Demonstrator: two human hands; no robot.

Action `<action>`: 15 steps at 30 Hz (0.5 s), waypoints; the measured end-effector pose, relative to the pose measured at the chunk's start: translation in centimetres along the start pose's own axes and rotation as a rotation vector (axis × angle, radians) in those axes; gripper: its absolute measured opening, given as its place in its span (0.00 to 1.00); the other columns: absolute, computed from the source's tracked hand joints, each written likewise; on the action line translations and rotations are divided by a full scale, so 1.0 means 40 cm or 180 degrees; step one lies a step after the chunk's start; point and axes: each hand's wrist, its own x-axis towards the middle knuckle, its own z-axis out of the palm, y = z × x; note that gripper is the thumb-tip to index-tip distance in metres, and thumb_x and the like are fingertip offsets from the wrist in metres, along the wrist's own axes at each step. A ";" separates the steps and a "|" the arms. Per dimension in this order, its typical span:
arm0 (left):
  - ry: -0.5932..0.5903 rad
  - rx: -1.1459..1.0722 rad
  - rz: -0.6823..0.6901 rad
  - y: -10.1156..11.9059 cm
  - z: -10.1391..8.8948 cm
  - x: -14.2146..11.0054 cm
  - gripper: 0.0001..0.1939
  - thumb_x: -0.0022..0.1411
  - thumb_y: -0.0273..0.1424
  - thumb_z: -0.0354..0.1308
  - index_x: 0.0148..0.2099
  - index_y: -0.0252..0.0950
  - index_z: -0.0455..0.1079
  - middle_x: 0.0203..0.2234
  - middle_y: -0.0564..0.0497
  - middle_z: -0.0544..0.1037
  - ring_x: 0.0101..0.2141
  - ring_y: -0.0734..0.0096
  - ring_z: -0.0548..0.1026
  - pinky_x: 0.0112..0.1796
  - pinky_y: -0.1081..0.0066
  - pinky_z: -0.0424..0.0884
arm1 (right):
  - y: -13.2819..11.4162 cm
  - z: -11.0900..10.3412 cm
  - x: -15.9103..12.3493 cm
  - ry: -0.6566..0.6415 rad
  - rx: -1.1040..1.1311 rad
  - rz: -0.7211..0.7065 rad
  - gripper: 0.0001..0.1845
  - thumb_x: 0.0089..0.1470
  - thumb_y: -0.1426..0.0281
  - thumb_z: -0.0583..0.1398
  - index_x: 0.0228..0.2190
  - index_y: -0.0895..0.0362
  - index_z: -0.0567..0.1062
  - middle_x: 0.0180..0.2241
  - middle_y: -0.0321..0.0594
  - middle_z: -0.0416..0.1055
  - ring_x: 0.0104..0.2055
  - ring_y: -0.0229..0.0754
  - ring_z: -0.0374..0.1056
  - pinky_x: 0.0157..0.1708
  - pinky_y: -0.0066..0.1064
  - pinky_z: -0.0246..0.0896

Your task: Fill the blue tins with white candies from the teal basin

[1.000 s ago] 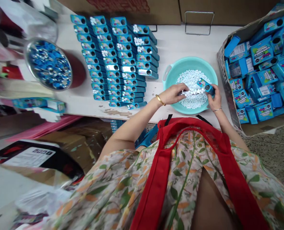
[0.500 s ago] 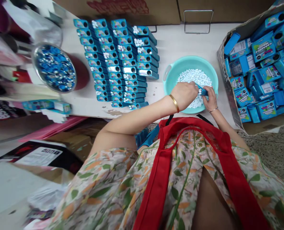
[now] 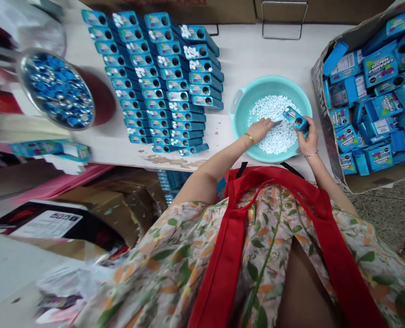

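Observation:
A teal plastic basin [image 3: 243, 102] on the white table holds a heap of small white candies [image 3: 274, 125]. My right hand [image 3: 307, 139] grips a small blue candy box [image 3: 295, 119] above the basin's right side. My left hand [image 3: 262, 129], with a gold bangle at the wrist, lies on the candies with its fingers curled down into them, just left of the box. Whether it holds candies I cannot make out.
Rows of blue boxes [image 3: 154, 82], several showing white candies through round holes, stand left of the basin. A cardboard carton [image 3: 373, 91] of loose blue boxes sits at the right. A round metal bowl [image 3: 57, 89] of blue pieces is at far left. More cartons lie below the table edge.
My left hand has dropped from beside the box's opening down onto the candies. The right hand has lifted and tilted the blue box a little higher.

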 end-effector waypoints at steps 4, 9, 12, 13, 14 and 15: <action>-0.0203 -0.0645 0.0510 0.029 0.061 -0.025 0.19 0.73 0.25 0.53 0.62 0.32 0.74 0.58 0.37 0.79 0.56 0.56 0.77 0.59 0.61 0.72 | 0.003 0.003 -0.001 0.0058 0.0056 0.0178 0.36 0.65 0.42 0.61 0.62 0.52 0.69 0.59 0.51 0.74 0.64 0.55 0.74 0.70 0.62 0.67; -0.0290 -0.1613 0.0727 0.008 0.041 -0.072 0.18 0.66 0.31 0.61 0.55 0.30 0.75 0.47 0.42 0.82 0.43 0.63 0.77 0.48 0.67 0.73 | 0.009 0.002 0.005 0.0158 0.0162 0.0283 0.38 0.63 0.41 0.63 0.62 0.53 0.68 0.60 0.51 0.73 0.63 0.55 0.74 0.69 0.60 0.68; -0.0161 -0.1902 0.0860 -0.004 -0.032 -0.120 0.20 0.66 0.38 0.63 0.55 0.31 0.75 0.44 0.44 0.81 0.38 0.67 0.74 0.43 0.70 0.70 | 0.007 -0.003 0.011 0.0056 0.0183 0.0212 0.39 0.63 0.41 0.63 0.62 0.54 0.68 0.60 0.51 0.73 0.64 0.55 0.74 0.69 0.60 0.68; -0.0097 -0.1935 0.0920 -0.005 -0.065 -0.139 0.21 0.66 0.40 0.63 0.55 0.31 0.75 0.44 0.44 0.81 0.38 0.68 0.74 0.42 0.70 0.70 | 0.006 -0.004 0.012 -0.0002 0.0176 0.0181 0.38 0.64 0.41 0.63 0.62 0.54 0.69 0.60 0.51 0.73 0.64 0.56 0.74 0.70 0.61 0.68; -0.0025 -0.1916 0.0974 -0.004 -0.100 -0.157 0.22 0.67 0.41 0.63 0.56 0.31 0.75 0.44 0.44 0.81 0.37 0.68 0.74 0.42 0.70 0.70 | 0.004 -0.004 0.013 -0.0047 0.0163 0.0138 0.36 0.65 0.43 0.62 0.61 0.54 0.69 0.59 0.52 0.74 0.64 0.56 0.74 0.70 0.61 0.68; 0.0044 -0.1842 0.1019 -0.001 -0.137 -0.174 0.22 0.68 0.41 0.62 0.56 0.31 0.75 0.44 0.44 0.82 0.38 0.68 0.74 0.42 0.70 0.70 | 0.002 -0.003 0.013 -0.0083 0.0143 0.0085 0.35 0.66 0.44 0.62 0.61 0.54 0.69 0.59 0.52 0.74 0.64 0.57 0.74 0.70 0.62 0.67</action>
